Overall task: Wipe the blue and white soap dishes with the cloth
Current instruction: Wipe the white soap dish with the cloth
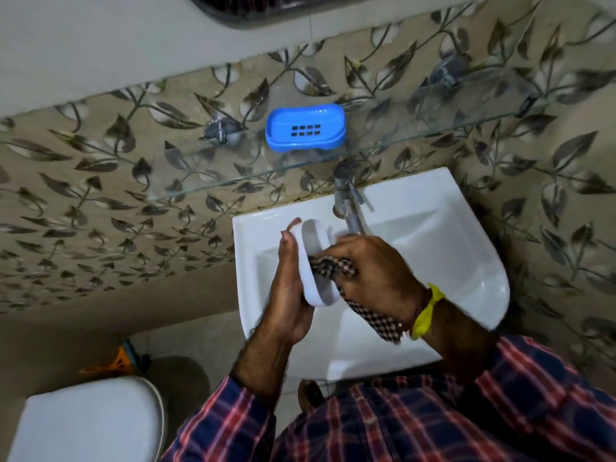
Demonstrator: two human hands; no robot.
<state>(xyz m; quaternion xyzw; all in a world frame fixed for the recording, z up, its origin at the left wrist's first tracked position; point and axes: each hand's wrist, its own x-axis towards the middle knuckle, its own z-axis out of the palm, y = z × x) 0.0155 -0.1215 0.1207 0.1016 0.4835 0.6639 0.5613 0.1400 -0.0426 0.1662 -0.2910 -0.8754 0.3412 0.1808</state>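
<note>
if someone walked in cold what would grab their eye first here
The bright blue soap dish stands out first, sitting empty on the glass shelf against the leaf-patterned wall. Below it, over the white sink, the left hand holds the white soap dish on edge while the right hand presses a checked cloth into it. A yellow band marks the right wrist.

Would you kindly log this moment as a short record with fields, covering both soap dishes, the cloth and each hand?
white dish: white plastic soap dish, held on edge above the white ceramic basin
blue dish: blue plastic soap dish, flat on the glass wall shelf, untouched
cloth: brown-and-white checked cloth, pressed into the white dish
left hand: grips the white dish
right hand: grips the cloth
tap: metal tap, no water visible
</note>
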